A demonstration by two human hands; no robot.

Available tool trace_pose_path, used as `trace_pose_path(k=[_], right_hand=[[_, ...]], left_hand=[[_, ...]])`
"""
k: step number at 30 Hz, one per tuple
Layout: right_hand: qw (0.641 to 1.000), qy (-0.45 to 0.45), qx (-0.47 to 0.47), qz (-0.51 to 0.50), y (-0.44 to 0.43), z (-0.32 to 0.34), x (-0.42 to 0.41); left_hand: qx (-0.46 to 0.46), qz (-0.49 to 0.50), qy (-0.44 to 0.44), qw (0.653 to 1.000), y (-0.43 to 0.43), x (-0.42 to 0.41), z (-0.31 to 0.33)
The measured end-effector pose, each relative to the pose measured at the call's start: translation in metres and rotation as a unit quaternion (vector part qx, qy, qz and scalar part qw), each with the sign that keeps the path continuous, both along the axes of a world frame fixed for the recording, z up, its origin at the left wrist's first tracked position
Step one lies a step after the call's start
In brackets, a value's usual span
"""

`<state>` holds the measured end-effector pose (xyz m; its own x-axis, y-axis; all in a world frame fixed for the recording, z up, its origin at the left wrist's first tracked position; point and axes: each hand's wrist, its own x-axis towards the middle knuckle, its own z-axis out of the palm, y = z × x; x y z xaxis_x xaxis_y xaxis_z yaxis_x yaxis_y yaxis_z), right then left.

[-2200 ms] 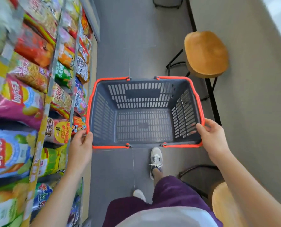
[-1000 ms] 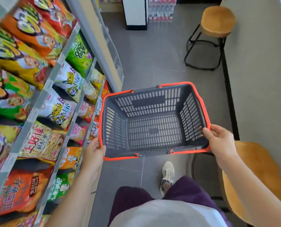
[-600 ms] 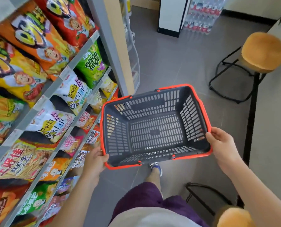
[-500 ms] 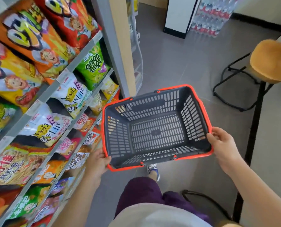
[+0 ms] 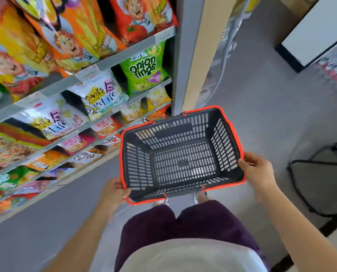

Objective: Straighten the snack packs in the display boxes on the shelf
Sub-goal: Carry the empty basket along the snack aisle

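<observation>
Not much to report on progress, tbh: judged from how things lie, none of the straightening has been started. An empty basket (image 5: 183,154) is held out over the floor. It's gripped at its near-left corner by the left hand (image 5: 114,191) and on its right rim by the right hand (image 5: 256,173). The hands are kept well apart with the basket between them, so neither is free for anything else.

The snack packs (image 5: 102,99) are found to the left, stacked in rows on the shelf (image 5: 124,57), and none of them is touched. A green onion-rings bag (image 5: 144,69) is stood at the far right end of its row, beside the grey upright. Several packs look tilted or slumped (though some of that lean may be put down to the wide lens and blur). Display boxes as such can't be made out; only bags behind grey rails are seen.

So pretty much everything is left. The basket would likely need to be set down or passed to one hand first, then the packs squared up row by row.
</observation>
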<state>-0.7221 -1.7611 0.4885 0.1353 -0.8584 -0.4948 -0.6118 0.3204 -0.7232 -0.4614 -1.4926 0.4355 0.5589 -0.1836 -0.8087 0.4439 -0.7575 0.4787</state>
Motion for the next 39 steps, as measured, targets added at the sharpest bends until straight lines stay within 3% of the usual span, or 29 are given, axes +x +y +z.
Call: trace_pose_path(k=[7, 10, 13, 18, 26, 30, 36, 39], right_hand=[[0.977, 0.011, 0.137, 0.163, -0.086, -0.059, 0.044], [0.951, 0.039, 0.234, 0.198, -0.105, -0.110, 0.064], [0.929, 0.051, 0.286, 0.230, -0.115, -0.178, 0.079], [0.933, 0.052, 0.284, 0.215, -0.113, -0.303, 0.110], [0.931, 0.076, 0.273, 0.229, -0.117, -0.464, 0.147], [0.899, 0.124, 0.330, 0.259, -0.125, -0.500, 0.151], [0.938, 0.027, 0.283, 0.200, -0.112, -0.521, 0.160], [0.936, 0.020, 0.285, 0.206, -0.107, -0.521, 0.166]], left_hand=[[0.070, 0.060, -0.044, 0.995, -0.017, -0.033, -0.050], [0.104, 0.050, -0.060, 0.992, -0.019, -0.036, -0.096], [0.146, -0.021, -0.076, 0.986, -0.016, -0.029, -0.157], [0.148, -0.033, -0.021, 0.988, -0.016, -0.016, -0.277], [0.154, 0.030, -0.062, 0.986, -0.027, -0.003, -0.435], [0.170, 0.035, -0.083, 0.981, -0.031, 0.001, -0.481], [0.151, 0.098, -0.116, 0.977, -0.031, -0.001, -0.504], [0.123, 0.147, -0.129, 0.973, -0.037, 0.005, -0.507]])
